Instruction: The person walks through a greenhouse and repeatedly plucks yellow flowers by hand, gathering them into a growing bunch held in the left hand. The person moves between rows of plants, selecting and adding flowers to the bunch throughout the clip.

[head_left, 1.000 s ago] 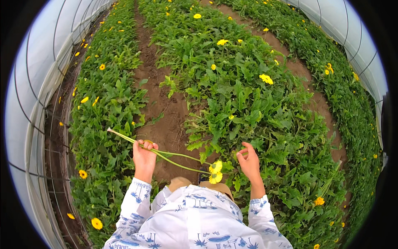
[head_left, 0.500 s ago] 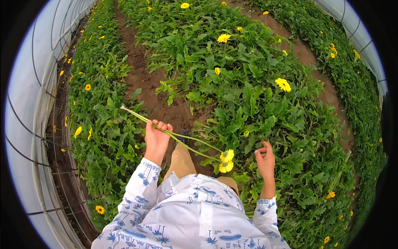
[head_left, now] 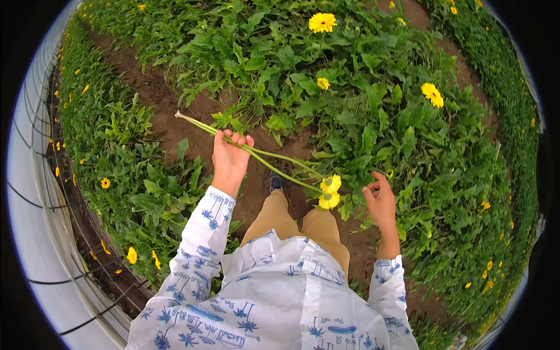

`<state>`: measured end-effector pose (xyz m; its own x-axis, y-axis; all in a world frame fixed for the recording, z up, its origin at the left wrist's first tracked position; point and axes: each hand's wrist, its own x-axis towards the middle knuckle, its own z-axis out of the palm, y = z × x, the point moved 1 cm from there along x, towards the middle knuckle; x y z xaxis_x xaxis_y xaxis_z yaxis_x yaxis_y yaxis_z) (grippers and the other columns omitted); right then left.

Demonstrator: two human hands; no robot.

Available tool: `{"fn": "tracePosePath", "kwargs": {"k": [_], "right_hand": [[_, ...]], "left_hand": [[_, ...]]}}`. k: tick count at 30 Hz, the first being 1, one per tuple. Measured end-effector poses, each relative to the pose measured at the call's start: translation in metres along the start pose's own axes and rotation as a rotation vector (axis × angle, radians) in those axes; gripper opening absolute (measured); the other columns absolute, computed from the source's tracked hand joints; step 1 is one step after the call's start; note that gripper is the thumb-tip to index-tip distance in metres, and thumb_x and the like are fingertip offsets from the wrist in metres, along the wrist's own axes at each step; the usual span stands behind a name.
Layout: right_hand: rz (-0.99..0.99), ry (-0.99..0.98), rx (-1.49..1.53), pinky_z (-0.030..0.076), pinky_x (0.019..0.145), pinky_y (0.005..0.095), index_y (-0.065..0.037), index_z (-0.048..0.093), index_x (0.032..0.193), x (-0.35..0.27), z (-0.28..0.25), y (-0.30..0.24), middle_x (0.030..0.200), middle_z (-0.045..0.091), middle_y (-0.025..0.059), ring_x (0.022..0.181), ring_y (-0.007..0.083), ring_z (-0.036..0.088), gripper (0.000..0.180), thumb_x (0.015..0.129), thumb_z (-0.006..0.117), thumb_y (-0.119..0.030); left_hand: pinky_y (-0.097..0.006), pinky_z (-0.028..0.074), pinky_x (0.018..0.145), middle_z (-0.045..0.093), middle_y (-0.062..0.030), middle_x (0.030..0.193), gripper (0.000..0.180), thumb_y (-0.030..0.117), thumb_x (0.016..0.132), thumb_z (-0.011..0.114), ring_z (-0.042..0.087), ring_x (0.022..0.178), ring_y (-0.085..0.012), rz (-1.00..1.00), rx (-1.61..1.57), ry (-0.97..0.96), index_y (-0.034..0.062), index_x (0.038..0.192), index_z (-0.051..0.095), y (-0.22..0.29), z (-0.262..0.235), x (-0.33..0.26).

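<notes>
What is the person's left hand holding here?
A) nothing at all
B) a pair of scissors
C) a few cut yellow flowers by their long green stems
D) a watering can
C: the left hand is closed around the stems of the cut yellow flowers, whose heads hang down near the right hand, which grips nothing.

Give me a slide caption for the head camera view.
Left hand grips cut yellow daisy-like flowers by their stems; open right hand hovers over green leafy plants.
</notes>
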<state>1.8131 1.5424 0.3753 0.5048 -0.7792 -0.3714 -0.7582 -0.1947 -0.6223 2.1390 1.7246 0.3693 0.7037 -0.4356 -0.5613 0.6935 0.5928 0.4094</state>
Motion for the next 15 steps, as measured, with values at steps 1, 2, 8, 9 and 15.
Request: {"fn": "tracePosePath", "kwargs": {"k": [1,2,8,9,15], "right_hand": [[-0.012,0.009,-0.034,0.048,0.061,0.0342,-0.005,0.046,0.13,0.002,0.0,-0.004,0.093,0.06,0.0082,0.067,0.0182,0.058,0.049,0.085,0.063,-0.014],[-0.001,0.016,-0.052,0.048,0.061,0.0341,-0.005,0.046,0.13,0.004,0.001,-0.005,0.092,0.06,0.0079,0.066,0.018,0.057,0.049,0.085,0.063,-0.014],[0.003,0.049,-0.048,0.047,0.06,0.0344,-0.006,0.047,0.129,0.025,-0.008,0.003,0.09,0.058,0.007,0.065,0.0174,0.056,0.048,0.085,0.063,-0.015],[-0.002,0.05,-0.04,0.047,0.06,0.0345,-0.006,0.047,0.129,0.026,-0.01,0.005,0.09,0.058,0.0068,0.065,0.0174,0.056,0.048,0.084,0.063,-0.015],[-0.026,0.043,0.005,0.047,0.061,0.0348,-0.006,0.048,0.128,0.03,-0.016,0.023,0.09,0.059,0.0066,0.065,0.0181,0.056,0.048,0.084,0.064,-0.017]], "left_hand": [[-0.039,0.045,0.078,0.036,-0.0039,0.072,0.027,0.028,0.101,0.032,0.037,0.065,-0.017,-0.015,0.005,-0.002,0.0092,0.083,0.038,-0.001,0.001,0.007],[-0.039,0.045,0.077,0.036,-0.0039,0.072,0.026,0.027,0.101,0.032,0.037,0.064,-0.0168,-0.026,0.027,-0.014,0.0093,0.083,0.038,-0.003,0.001,0.016],[-0.039,0.044,0.078,0.035,-0.0038,0.069,0.03,0.027,0.102,0.03,0.037,0.063,-0.0173,-0.112,0.078,-0.009,0.0085,0.081,0.038,-0.044,0.02,0.025],[-0.039,0.043,0.078,0.035,-0.0039,0.069,0.03,0.028,0.102,0.03,0.037,0.063,-0.0173,-0.12,0.087,-0.011,0.0085,0.081,0.038,-0.052,0.023,0.022],[-0.039,0.043,0.078,0.036,-0.004,0.069,0.029,0.028,0.102,0.031,0.037,0.063,-0.0175,-0.172,0.119,-0.032,0.0086,0.081,0.039,-0.091,0.026,0.007]]}}
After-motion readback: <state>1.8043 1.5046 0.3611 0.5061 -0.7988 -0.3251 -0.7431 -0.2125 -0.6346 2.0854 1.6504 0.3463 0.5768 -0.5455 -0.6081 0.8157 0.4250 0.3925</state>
